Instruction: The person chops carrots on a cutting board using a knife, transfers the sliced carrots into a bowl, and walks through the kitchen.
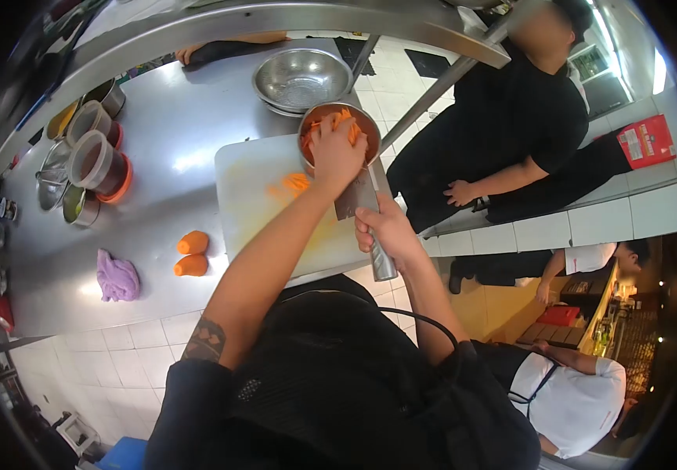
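Note:
My left hand [338, 153] reaches into a round metal bowl [370, 129], its fingers curled over orange carrot strips [344, 117]. In my right hand [391, 229] is the metal handle of a broad knife [359, 193], whose blade lies beside the bowl, over the edge of a white cutting board [244, 168]. More carrot strips [294, 183] lie on the board, which has yellow-orange stains. Two peeled carrot pieces [192, 254] rest on the metal table left of the board.
Beyond the board stands a large metal bowl [303, 78]. Tubs and pots [95, 160] are at the table's left, with a purple cloth [117, 276] nearer. A metal post [432, 90] rises at the right. A person in black [510, 117] stands past it; others are farther right.

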Action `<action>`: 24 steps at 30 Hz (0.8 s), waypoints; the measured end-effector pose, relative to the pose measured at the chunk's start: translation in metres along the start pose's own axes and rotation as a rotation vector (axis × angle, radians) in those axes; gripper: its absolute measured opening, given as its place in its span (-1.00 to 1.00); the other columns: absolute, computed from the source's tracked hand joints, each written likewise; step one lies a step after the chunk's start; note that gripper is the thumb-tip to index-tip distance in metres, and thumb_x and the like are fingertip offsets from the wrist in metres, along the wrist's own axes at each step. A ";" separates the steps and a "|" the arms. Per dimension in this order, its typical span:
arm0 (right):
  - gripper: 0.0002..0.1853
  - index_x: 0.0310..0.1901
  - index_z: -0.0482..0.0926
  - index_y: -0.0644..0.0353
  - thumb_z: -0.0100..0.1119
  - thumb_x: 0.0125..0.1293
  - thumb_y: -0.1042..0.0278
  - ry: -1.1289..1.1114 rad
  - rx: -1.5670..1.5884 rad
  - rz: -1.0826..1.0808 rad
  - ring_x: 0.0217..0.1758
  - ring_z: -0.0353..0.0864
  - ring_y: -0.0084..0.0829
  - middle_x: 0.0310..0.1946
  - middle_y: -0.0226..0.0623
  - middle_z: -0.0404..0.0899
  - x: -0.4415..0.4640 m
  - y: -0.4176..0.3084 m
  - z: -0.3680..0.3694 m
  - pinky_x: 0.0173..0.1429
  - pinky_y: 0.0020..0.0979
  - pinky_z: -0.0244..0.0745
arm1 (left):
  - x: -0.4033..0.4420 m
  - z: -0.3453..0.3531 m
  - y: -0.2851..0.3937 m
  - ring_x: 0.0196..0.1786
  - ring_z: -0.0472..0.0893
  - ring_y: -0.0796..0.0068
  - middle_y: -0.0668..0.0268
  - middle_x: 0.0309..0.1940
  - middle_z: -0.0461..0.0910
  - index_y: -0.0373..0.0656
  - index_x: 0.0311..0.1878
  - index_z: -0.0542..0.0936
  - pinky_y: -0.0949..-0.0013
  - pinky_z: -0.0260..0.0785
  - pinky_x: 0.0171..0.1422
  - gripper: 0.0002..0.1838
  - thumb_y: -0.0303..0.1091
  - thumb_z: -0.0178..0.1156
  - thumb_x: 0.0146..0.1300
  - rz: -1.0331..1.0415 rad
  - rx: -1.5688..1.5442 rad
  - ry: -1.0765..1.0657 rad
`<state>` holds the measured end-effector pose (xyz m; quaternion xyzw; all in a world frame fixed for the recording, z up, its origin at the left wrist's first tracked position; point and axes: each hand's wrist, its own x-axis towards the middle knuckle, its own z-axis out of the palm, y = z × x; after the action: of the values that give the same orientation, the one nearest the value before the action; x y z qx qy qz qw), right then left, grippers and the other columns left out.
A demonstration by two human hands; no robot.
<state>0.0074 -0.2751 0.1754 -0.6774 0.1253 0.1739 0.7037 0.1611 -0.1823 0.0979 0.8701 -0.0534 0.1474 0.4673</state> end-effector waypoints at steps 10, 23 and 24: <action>-0.78 0.08 0.52 0.22 0.25 0.45 0.55 -0.136 -0.119 0.152 -0.55 0.43 -0.69 -0.44 -0.50 0.46 -0.077 0.021 -0.130 -0.47 -0.53 0.38 | 0.027 0.007 -0.032 0.42 0.43 -0.12 0.04 0.35 0.51 -0.04 0.33 0.64 -0.16 0.22 0.51 -0.53 -0.06 0.22 0.45 0.125 0.311 -0.175; -0.55 0.34 0.56 0.07 0.19 0.43 0.38 0.065 -1.272 -0.314 -0.14 0.71 0.12 -0.09 -0.01 0.67 -0.022 0.079 -0.123 -0.05 0.02 0.62 | -0.093 -0.044 -0.110 0.28 0.51 0.04 0.23 0.26 0.58 -0.03 0.23 0.65 -0.09 0.29 0.39 -0.63 -0.23 0.20 0.41 0.238 0.571 -0.014; -0.54 0.35 0.55 0.07 0.20 0.43 0.36 0.075 -1.301 -0.317 -0.11 0.70 0.13 -0.08 -0.01 0.66 -0.016 0.084 -0.122 -0.04 0.03 0.62 | -0.093 -0.048 -0.112 0.28 0.51 0.04 0.23 0.26 0.58 -0.03 0.23 0.65 -0.09 0.29 0.39 -0.63 -0.23 0.20 0.41 0.218 0.568 0.009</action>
<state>-0.0344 -0.3960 0.0994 -0.9794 -0.0817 0.0847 0.1643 0.0884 -0.0838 0.0048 0.9544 -0.1011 0.2098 0.1869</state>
